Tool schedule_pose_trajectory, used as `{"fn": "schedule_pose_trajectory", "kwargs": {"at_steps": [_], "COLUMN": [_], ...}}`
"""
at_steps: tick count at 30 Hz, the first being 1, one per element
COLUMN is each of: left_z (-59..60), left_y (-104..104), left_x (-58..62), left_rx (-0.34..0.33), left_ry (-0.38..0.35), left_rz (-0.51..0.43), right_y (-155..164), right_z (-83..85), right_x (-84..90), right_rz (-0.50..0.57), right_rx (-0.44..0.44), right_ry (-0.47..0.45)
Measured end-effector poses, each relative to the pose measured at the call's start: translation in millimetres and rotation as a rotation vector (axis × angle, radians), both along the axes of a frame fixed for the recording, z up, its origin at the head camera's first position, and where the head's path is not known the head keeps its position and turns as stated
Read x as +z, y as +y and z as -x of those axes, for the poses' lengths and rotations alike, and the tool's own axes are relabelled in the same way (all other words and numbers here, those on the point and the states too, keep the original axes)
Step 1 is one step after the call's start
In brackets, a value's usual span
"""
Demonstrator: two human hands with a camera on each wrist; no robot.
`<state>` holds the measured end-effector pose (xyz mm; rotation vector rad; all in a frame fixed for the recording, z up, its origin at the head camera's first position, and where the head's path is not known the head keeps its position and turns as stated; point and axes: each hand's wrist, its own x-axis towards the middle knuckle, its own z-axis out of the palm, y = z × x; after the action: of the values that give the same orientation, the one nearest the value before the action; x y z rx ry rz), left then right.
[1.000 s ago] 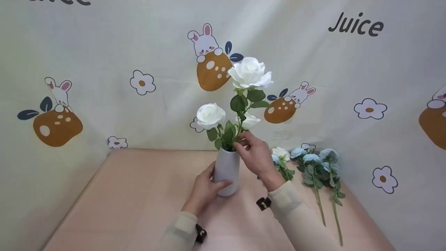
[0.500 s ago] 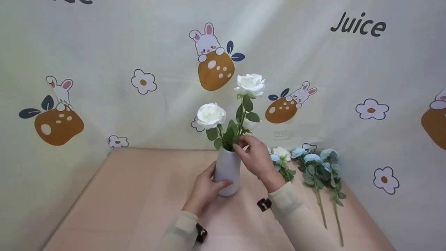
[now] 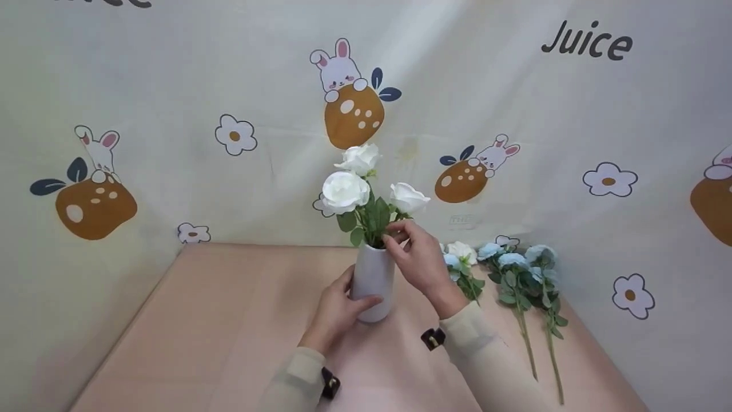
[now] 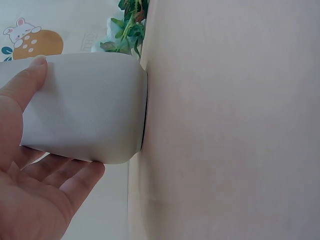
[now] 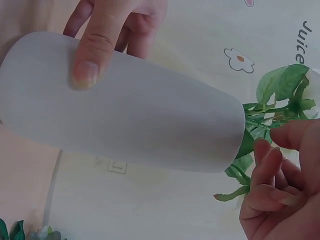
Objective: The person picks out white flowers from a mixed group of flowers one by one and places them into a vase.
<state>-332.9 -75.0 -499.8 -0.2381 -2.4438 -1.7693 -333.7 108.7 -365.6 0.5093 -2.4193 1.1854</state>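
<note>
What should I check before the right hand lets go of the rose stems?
1. White vase upright on the table: ok.
2. Left hand grips the vase's lower part: ok.
3. Three white roses stand in the vase mouth: ok.
4. Right hand fingers at the stems by the rim: ok.
5. Stems reach the vase bottom: cannot tell, hidden.
6. Blue flower stems on the table lie apart from the vase: ok.

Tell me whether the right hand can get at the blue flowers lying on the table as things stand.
Probably yes. The right hand is at the stems above the vase, and the blue flowers lie just to its right on the table with nothing between.
</note>
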Motion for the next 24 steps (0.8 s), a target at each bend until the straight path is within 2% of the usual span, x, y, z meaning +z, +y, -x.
{"fn": "schedule_pose_trajectory", "kwargs": {"at_steps": [8,24], "left_z": [0.4,1.4], "left_y": [1.0,1.9], "left_x": [-0.9,-1.2], "left_rx": [0.008,0.015], "left_ry": [0.010,-0.038], "left_rz": [0.003,-0.018], "right_y": [4.8,29.9], "right_z": [-0.1,-3.5], "right_x": [-6.8,-19.7], "right_rz": [0.010,0.058], "right_rx": [0.005,-0.017], "right_ry": [-0.003,0.000]}}
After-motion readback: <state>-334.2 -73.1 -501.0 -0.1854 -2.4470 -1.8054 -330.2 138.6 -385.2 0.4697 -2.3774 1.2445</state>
